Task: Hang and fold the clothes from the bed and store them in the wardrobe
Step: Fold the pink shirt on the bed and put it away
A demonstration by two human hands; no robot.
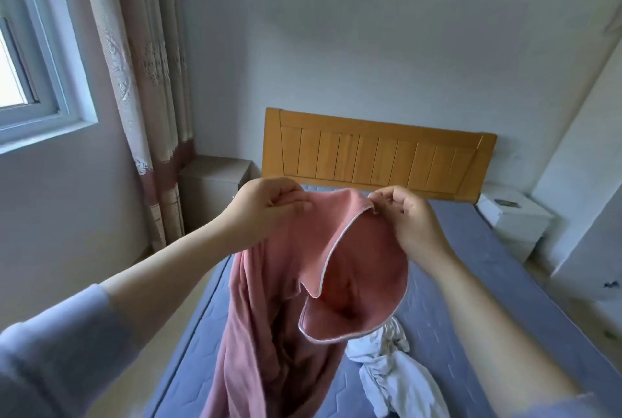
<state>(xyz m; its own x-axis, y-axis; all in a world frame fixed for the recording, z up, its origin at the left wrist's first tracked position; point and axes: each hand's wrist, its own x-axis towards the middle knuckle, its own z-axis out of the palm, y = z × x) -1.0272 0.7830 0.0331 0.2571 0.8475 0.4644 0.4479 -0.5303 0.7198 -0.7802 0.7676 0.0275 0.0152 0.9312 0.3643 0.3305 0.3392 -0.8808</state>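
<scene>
With your left hand and right hand pinching the pink white-piped fabric garment, uneven tension may drop one corner.

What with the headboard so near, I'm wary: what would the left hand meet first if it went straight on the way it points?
The left hand pinches the pink garment, so that comes first; past it, probably the wooden headboard, though depth is unclear.
</scene>
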